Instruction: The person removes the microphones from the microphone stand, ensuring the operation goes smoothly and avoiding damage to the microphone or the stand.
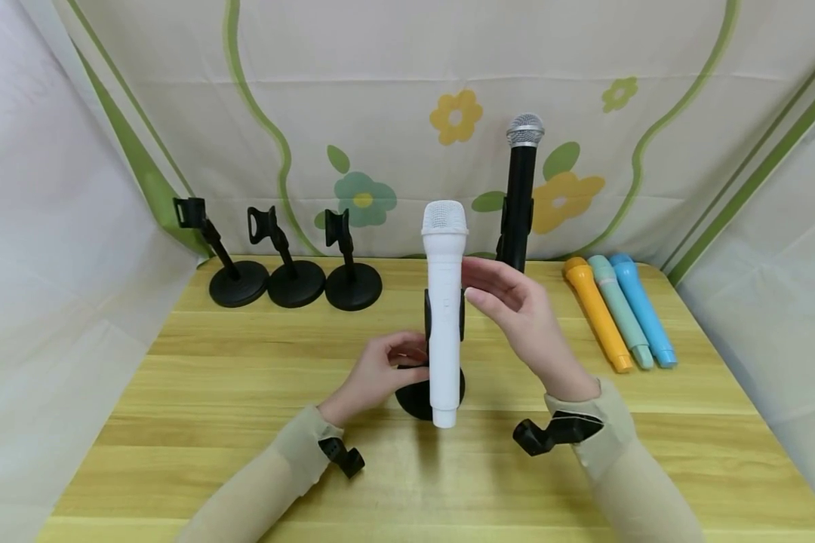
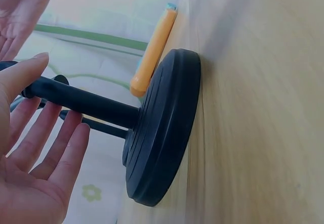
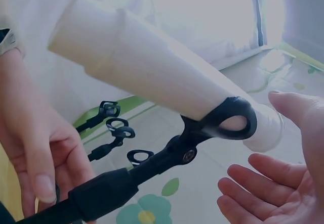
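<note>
A white microphone (image 1: 444, 324) sits tilted in the clip (image 3: 243, 125) of a black desk stand, whose round base (image 2: 167, 133) rests on the table. My left hand (image 1: 380, 373) is at the stand's pole (image 2: 96, 104), thumb on one side and nearly straight fingers on the other. Those fingers look loose, with the fingertips at or very near the pole. To the right of the microphone, my right hand (image 1: 526, 313) is held with fingers spread and slightly bent. The right wrist view shows a gap between its thumb and fingers, with nothing gripped there.
Black stands (image 1: 295, 283) with vacant clips line the table's back left. Behind my right hand a black microphone (image 1: 521, 181) with a silver head stands in a clip. Orange (image 1: 598, 313), pale green (image 1: 621, 309) and blue (image 1: 645, 309) microphones lie at the right.
</note>
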Demonstrator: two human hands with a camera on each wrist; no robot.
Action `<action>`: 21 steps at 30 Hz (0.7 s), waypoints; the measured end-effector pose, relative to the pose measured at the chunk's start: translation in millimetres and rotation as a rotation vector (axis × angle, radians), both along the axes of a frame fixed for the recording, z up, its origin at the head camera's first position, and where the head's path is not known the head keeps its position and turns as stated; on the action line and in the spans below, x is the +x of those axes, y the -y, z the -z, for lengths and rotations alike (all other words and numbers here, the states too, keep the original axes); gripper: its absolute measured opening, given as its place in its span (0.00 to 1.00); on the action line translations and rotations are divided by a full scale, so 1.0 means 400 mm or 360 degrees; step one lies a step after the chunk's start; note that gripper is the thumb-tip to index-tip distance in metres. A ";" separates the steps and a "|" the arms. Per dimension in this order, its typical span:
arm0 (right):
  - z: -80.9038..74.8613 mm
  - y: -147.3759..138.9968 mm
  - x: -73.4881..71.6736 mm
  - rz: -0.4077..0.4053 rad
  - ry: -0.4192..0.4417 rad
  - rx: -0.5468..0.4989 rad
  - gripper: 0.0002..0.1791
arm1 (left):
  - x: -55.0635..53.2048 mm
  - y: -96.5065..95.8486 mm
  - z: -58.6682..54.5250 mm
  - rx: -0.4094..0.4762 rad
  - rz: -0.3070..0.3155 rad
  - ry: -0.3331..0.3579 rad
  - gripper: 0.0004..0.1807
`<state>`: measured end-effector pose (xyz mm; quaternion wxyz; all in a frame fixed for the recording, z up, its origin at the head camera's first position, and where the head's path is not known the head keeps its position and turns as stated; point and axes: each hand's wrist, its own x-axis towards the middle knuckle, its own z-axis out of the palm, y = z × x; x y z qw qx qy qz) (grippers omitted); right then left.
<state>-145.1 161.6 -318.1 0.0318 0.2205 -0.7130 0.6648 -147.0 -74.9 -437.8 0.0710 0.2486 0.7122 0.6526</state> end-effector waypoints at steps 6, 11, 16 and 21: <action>-0.023 0.023 -0.008 -0.0020 0.0083 0.0046 0.23 | -0.004 -0.006 0.001 0.0047 0.0002 0.0001 0.18; -0.033 0.039 -0.012 -0.0022 0.0115 0.0017 0.23 | -0.007 -0.014 0.002 0.0064 -0.0031 -0.0017 0.16; -0.037 0.045 -0.015 -0.0025 0.0157 0.0005 0.23 | -0.012 -0.025 0.003 0.0050 -0.0066 -0.0059 0.15; -0.036 0.047 -0.019 -0.0036 0.0163 0.0011 0.23 | -0.014 -0.032 0.001 0.0051 -0.0088 -0.0075 0.12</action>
